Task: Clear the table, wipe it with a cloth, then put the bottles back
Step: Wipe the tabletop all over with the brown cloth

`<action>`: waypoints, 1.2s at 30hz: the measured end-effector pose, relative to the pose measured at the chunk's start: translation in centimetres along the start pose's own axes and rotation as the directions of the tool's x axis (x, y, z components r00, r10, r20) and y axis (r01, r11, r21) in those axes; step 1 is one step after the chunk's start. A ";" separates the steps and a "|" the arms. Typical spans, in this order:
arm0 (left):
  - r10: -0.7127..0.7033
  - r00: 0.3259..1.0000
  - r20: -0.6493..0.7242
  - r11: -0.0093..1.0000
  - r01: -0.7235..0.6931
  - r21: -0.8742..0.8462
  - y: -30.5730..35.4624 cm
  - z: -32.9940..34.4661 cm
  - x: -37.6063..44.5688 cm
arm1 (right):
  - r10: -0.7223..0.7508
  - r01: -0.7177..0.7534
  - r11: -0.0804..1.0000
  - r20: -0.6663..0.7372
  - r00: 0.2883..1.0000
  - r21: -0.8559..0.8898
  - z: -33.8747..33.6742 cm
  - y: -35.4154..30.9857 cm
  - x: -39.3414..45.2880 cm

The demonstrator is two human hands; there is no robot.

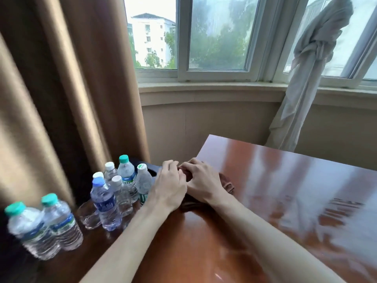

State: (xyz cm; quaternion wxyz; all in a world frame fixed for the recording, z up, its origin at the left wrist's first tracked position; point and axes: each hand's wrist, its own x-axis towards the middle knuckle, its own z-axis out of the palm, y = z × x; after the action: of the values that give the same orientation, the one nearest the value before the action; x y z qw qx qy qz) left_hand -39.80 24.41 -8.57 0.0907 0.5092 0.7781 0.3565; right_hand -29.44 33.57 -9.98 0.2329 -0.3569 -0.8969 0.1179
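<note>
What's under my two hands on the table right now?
A dark brown cloth lies on the wooden table, bunched under the left hand and right hand. Its middle is covered by them, so its full shape cannot be seen.

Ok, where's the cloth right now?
In the head view the brown cloth lies bunched at the table's left edge, under the left hand and right hand, just right of the cluster of water bottles.
</note>
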 end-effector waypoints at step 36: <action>-0.012 0.981 -0.192 0.999 0.003 -0.044 -7.5 -10.4 -19.5 | 0.022 -0.023 0.999 -0.047 0.999 -0.023 -2.0 -12.6 -11.1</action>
State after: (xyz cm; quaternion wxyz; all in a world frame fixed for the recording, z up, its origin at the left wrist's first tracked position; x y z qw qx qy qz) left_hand -41.42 1.20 -10.11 0.0276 0.4674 0.7771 0.4205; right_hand -28.78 16.92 -7.23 0.2482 -0.3725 -0.8885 0.1014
